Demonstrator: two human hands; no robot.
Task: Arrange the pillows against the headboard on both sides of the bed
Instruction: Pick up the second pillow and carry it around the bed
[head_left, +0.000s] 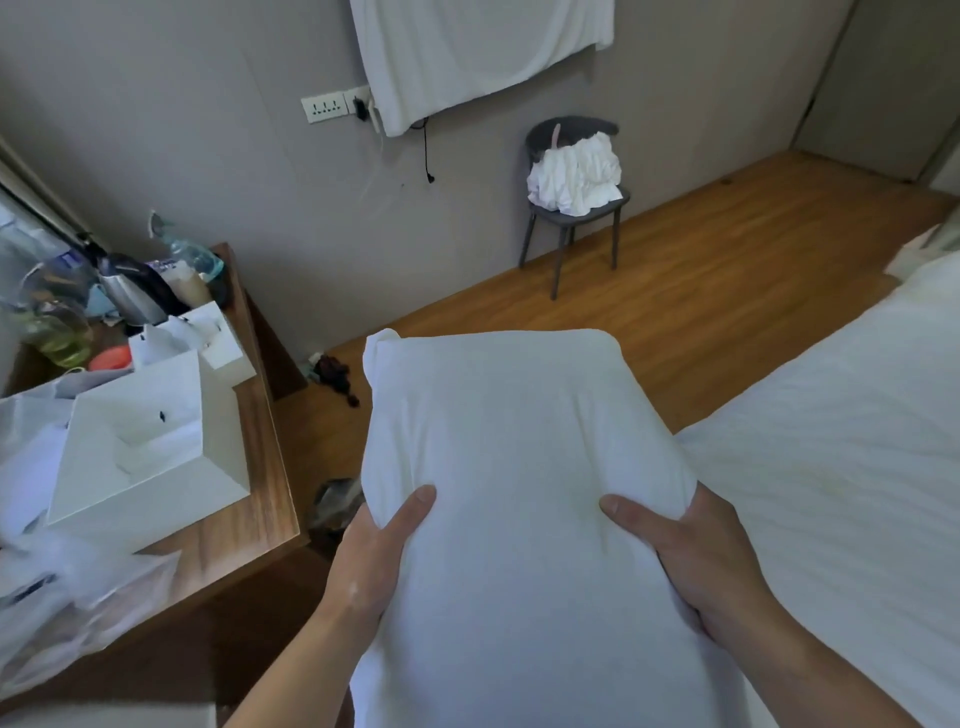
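A white pillow (514, 457) is held lengthwise in front of me, above the floor beside the bed. My left hand (376, 561) grips its left edge, thumb on top. My right hand (685, 556) grips its right edge, thumb pressed into the fabric. The bed (841, 441), covered in white sheets, lies to the right. No headboard is in view.
A wooden side table (260, 499) at left carries white paper bags, bottles and a kettle. A grey chair (576, 208) with crumpled white cloth stands by the far wall. A white sheet hangs over something on the wall. Dark items lie on the wooden floor.
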